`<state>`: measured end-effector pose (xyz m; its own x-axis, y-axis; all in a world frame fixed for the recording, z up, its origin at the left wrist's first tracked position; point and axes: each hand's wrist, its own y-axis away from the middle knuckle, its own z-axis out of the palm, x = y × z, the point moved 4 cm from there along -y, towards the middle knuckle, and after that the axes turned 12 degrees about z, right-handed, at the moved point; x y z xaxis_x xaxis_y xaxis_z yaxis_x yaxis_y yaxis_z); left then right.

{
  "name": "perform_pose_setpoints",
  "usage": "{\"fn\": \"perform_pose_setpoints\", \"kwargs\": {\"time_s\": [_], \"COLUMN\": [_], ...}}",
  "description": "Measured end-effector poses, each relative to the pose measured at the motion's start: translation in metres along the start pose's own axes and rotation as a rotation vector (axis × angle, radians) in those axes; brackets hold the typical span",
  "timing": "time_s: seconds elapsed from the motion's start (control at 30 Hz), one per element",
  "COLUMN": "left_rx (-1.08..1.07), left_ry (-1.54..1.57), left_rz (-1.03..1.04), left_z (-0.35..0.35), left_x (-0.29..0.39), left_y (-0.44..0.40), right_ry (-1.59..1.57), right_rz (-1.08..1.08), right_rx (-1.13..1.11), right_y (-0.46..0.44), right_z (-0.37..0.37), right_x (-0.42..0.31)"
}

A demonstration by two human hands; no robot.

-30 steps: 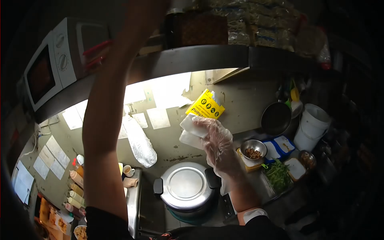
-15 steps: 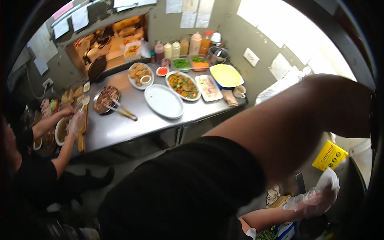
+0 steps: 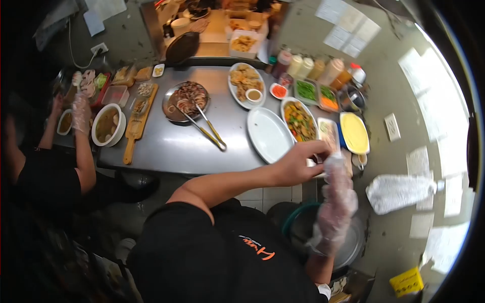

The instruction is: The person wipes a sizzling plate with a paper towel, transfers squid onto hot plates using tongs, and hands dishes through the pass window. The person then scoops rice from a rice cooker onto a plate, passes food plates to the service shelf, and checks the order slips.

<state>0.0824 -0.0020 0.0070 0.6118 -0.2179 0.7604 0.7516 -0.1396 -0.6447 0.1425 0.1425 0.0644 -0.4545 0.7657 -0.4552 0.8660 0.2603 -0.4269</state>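
Note:
My bare left hand [image 3: 299, 162] is raised over the counter's front edge, its thumb and fingers curled together in a pinch. Right beside it, my right hand [image 3: 337, 204] wears a clear plastic glove and points upward, fingers held close together. At its fingertips is a whitish, filmy piece [image 3: 334, 161] that looks like another plastic glove, which both hands appear to pinch; blur hides its exact shape. Behind my left hand lies an empty white oval plate [image 3: 270, 134]. A plate of mixed vegetables [image 3: 299, 120] is just beyond the hands.
A pan of sliced meat [image 3: 186, 101] with tongs [image 3: 214, 136] sits mid-counter. Sauce bottles [image 3: 305, 67] line the back. To the left, a co-worker's gloved hand [image 3: 81, 113] is near a soup bowl [image 3: 108, 126]. A yellow box [image 3: 406, 282] is at lower right.
My view has turned to the right and downward toward the counter front. My right hand has come from the yellow box to the counter edge, and my left hand has lowered to meet it.

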Motion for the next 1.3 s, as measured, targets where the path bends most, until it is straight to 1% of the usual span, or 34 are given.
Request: {"fn": "perform_pose_setpoints", "kwargs": {"time_s": [0.03, 0.07, 0.13, 0.17, 0.2, 0.23, 0.27, 0.33, 0.37, 0.4, 0.43, 0.5, 0.53, 0.57, 0.67, 0.7, 0.77, 0.8, 0.83, 0.87, 0.93, 0.97, 1.0, 1.1, 1.13, 1.17, 1.2, 1.23, 1.27, 1.3], "left_rx": [-0.034, -0.072, -0.073, -0.036, 0.010, 0.176, 0.481, 0.966, 1.154, 1.347, 1.512, 1.632, 1.654, 1.421, 1.437, 1.441, 1.437, 1.437, 1.439, 1.443, 1.449, 1.439, 1.434, 1.519, 1.517, 1.524, 1.537, 1.605, 1.621, 1.641], "left_ry": [-0.125, -0.248, -0.260, -0.096, -0.185, -0.406, -0.524, -1.033, -1.213, -0.908, -0.586, -0.017, 0.275, 0.277, 0.162, 0.050, -0.178, -0.207, -0.239, -0.276, -0.416, -0.462, -0.507, -0.457, -0.433, -0.418, -0.406, -0.343, -0.364, -0.386], "left_rz": [-0.027, -0.062, -0.099, -0.243, -0.152, -0.059, -0.302, -0.236, -0.306, -0.296, -0.273, -0.315, -0.349, -0.263, -0.155, -0.166, -0.177, -0.176, -0.171, -0.164, -0.254, -0.288, -0.321, -0.098, -0.046, 0.003, 0.047, 0.084, 0.079, 0.081], "left_z": [-0.041, -0.082, -0.154, -0.192, -0.236, -0.289, -0.346, -0.489, -0.550, -0.599, -0.632, -0.660, -0.664, -0.678, -0.681, -0.680, -0.682, -0.677, -0.674, -0.670, -0.643, -0.631, -0.616, -0.555, -0.532, -0.503, -0.466, -0.415, -0.372, -0.330], "left_x": [-0.004, -0.010, -0.020, -0.031, -0.041, -0.065, -0.073, -0.128, -0.159, -0.189, -0.210, -0.217, -0.227, -0.240, -0.244, -0.245, -0.241, -0.237, -0.231, -0.222, -0.189, -0.177, -0.164, -0.119, -0.099, -0.077, -0.051, -0.011, 0.013, 0.032], "left_y": [0.008, 0.017, 0.033, 0.044, 0.051, 0.062, 0.070, 0.114, 0.138, 0.157, 0.166, 0.146, 0.142, 0.144, 0.134, 0.136, 0.136, 0.138, 0.141, 0.144, 0.152, 0.163, 0.172, 0.203, 0.214, 0.231, 0.245, 0.240, 0.259, 0.278], "right_ry": [0.087, -0.085, -0.210, -0.276, -0.341, -0.410, -0.411, -0.439, -0.451, -0.486, -0.519, -0.555, -0.558, -0.562, -0.535, -0.612, -0.596, -0.586, -0.525, -0.539, -0.576, -0.716, -0.732, -0.730, -0.737, -0.741, -0.745, -0.801, -0.751, -0.798], "right_rz": [-0.077, -0.121, -0.126, -0.117, -0.103, -0.126, -0.099, -0.114, -0.143, -0.137, -0.134, -0.130, -0.096, -0.055, 0.061, 0.107, 0.114, 0.115, 0.024, 0.044, 0.075, 0.259, 0.342, 0.173, 0.143, 0.066, -0.008, -0.072, -0.281, -0.272], "right_rx": [-0.030, 0.002, -0.039, -0.106, -0.175, -0.296, -0.419, -0.538, -0.585, -0.644, -0.701, -0.785, -0.827, -0.870, -0.917, -0.934, -0.892, -0.873, -0.841, -0.844, -0.860, -0.950, -0.986, -0.959, -0.962, -0.971, -0.988, -0.988, -0.970, -1.022], "right_y": [-0.020, -0.036, -0.077, -0.098, -0.118, -0.137, -0.155, -0.179, -0.186, -0.189, -0.190, -0.206, -0.207, -0.207, -0.211, -0.211, -0.209, -0.209, -0.210, -0.209, -0.202, -0.196, -0.197, -0.196, -0.196, -0.195, -0.192, -0.185, -0.181, -0.169], "right_z": [0.031, 0.064, 0.130, 0.162, 0.194, 0.229, 0.255, 0.291, 0.305, 0.318, 0.329, 0.350, 0.356, 0.360, 0.365, 0.365, 0.360, 0.355, 0.347, 0.340, 0.327, 0.323, 0.310, 0.293, 0.288, 0.284, 0.281, 0.279, 0.279, 0.281], "right_x": [-0.020, -0.027, -0.042, -0.054, -0.065, -0.072, -0.085, -0.108, -0.117, -0.122, -0.125, -0.128, -0.126, -0.123, -0.111, -0.106, -0.097, -0.093, -0.090, -0.084, -0.074, -0.068, -0.073, -0.055, -0.052, -0.053, -0.053, -0.051, -0.050, -0.050]}}
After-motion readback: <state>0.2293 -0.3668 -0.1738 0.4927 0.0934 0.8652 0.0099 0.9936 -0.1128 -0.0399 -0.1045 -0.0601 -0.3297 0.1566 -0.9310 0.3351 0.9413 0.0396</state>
